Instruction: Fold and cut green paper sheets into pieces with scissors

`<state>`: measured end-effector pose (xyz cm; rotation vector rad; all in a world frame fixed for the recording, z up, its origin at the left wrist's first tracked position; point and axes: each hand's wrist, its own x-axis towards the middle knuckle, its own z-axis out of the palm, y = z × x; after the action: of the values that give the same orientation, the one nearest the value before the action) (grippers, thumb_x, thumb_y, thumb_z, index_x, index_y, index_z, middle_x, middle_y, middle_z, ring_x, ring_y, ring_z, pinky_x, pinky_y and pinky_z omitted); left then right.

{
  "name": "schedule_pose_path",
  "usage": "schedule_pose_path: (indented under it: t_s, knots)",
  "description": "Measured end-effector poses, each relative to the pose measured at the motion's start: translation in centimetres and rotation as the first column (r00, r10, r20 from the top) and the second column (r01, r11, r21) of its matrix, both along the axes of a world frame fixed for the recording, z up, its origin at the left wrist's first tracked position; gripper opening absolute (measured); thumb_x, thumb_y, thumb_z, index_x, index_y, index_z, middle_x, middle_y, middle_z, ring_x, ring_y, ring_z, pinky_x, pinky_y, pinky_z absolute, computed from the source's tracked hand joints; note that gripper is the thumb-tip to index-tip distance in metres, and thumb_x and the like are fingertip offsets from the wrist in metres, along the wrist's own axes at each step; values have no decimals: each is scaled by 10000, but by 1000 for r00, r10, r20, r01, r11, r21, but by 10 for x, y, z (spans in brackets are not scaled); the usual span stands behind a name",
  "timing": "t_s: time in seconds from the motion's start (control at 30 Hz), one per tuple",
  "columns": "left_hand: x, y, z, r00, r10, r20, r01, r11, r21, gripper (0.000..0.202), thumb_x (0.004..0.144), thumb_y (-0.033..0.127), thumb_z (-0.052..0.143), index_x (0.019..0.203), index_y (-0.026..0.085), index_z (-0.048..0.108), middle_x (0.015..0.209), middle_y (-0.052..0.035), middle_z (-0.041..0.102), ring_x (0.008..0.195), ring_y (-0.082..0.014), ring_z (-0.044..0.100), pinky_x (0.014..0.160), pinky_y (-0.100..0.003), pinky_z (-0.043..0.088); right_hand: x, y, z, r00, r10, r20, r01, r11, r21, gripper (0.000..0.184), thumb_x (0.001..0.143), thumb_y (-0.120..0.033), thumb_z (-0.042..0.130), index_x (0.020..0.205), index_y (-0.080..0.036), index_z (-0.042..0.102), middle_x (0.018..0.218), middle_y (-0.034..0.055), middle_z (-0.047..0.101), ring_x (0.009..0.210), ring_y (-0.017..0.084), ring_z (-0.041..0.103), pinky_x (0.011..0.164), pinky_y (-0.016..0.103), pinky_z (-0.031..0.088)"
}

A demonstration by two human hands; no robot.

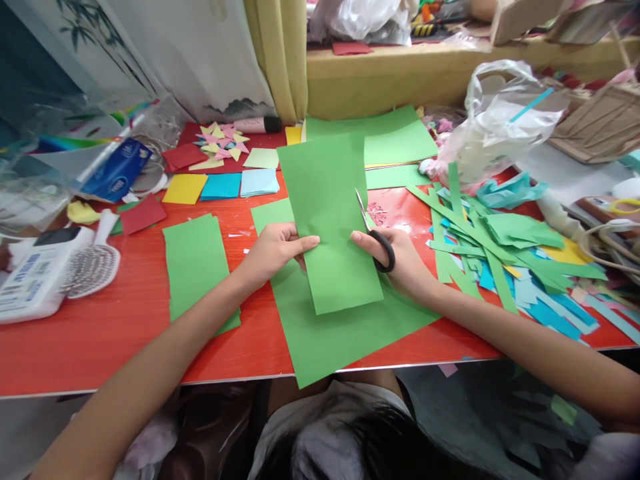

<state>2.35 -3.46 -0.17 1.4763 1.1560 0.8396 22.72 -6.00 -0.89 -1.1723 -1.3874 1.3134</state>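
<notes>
My left hand pinches the left edge of a green paper sheet held up over the red table. My right hand grips black-handled scissors, their blades set against the sheet's right edge and pointing away from me. Under the held sheet lies a larger green sheet that overhangs the table's front edge.
A green paper strip lies left of my hands. Green and blue paper offcuts pile up at the right beside a clear plastic bag. Coloured squares and folded paper pieces sit at the back. A white device rests far left.
</notes>
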Motion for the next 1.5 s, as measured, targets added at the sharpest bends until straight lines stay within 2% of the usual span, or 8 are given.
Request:
schedule_pose_path:
  t_s: [0.23,0.6,0.93,1.1,1.2,1.3,1.5]
  knots:
    - [2,-2,0,1000,-22,-14,22,1000,-10,224,682,361,701,687,141,656,629,-10,669,525,-110,591,471,-209,468,1,2,0,999,-23,28,23,999,27,463,700,-591,622,564,-174,471,515,-42,392,440,65,357,395,218,265]
    - [3,-3,0,998,-56,-5,56,998,-40,230,680,362,704,694,139,651,656,-17,680,545,-115,601,483,-212,472,3,3,4,997,-34,71,31,999,44,499,700,-581,629,529,-185,378,500,-59,330,434,52,288,391,218,228]
    - [4,-4,-2,997,-72,11,73,996,-50,216,688,341,701,682,134,640,634,2,671,532,-99,592,484,-195,463,6,5,4,994,-36,102,28,996,80,509,689,-581,641,529,-191,354,494,-62,300,443,57,288,396,218,206]
    - [5,-6,-4,998,-62,-6,62,997,-47,238,687,354,700,664,132,619,658,-10,679,545,-107,594,492,-205,465,5,4,4,999,-11,34,9,998,69,473,687,-592,635,569,-185,425,537,-48,361,464,65,323,403,216,242]
    - [6,-6,-3,997,-71,4,71,996,-52,241,688,352,701,640,133,610,646,-7,675,535,-102,588,481,-198,456,5,5,5,998,-26,53,21,996,81,489,697,-588,629,550,-189,390,520,-53,323,461,65,300,405,222,214]
    - [8,-7,-3,996,-85,19,86,993,-76,232,688,353,702,666,133,633,636,-6,672,527,-103,584,469,-197,449,5,6,4,996,-45,78,37,994,101,507,706,-593,617,539,-194,354,510,-55,294,460,65,277,409,230,192]
    - [9,-9,-2,994,-98,45,102,991,-91,209,691,342,703,701,138,656,630,2,670,520,-100,583,466,-192,445,6,7,3,997,-35,67,29,996,86,493,704,-616,602,565,-194,389,541,-48,310,477,72,296,418,232,223]
